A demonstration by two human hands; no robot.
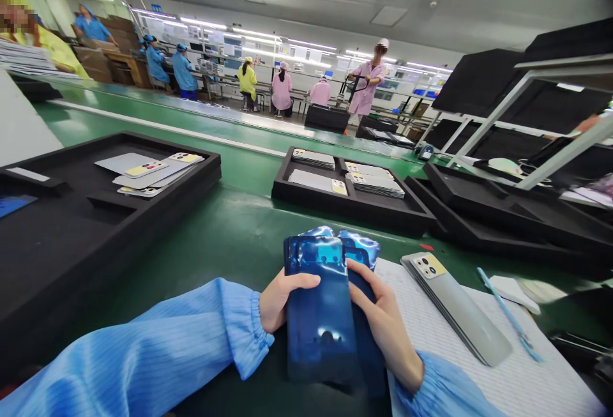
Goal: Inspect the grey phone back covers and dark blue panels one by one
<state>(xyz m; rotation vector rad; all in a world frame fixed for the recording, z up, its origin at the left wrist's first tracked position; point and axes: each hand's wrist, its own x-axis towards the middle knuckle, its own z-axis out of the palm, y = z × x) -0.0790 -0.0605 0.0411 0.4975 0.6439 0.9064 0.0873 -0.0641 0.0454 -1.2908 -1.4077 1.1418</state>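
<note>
Dark blue, film-covered phone back panels (pixel 323 321) stand in two overlapping stacks in front of me. My left hand (pixel 287 292) grips the left stack, its thumb lying across the top panel below the camera holes. Around the right edge of the other stack my right hand (pixel 383 315) is closed, fingers and thumb against the panels. Shiny blue film sticks up at their upper ends. To the right, a pile of silver phone back covers (pixel 460 308) with pale yellow camera areas lies on a white lined sheet (pixel 402 283). How many panels I hold is hidden.
A black foam tray (pixel 191 174) with silver covers sits left; another divided black tray (pixel 306 203) holds stacks of covers ahead. More black trays (pixel 479 225) pile up at right. A light-blue pen (pixel 510 315) lies on the sheet. Several co-workers sit or stand beyond the green bench.
</note>
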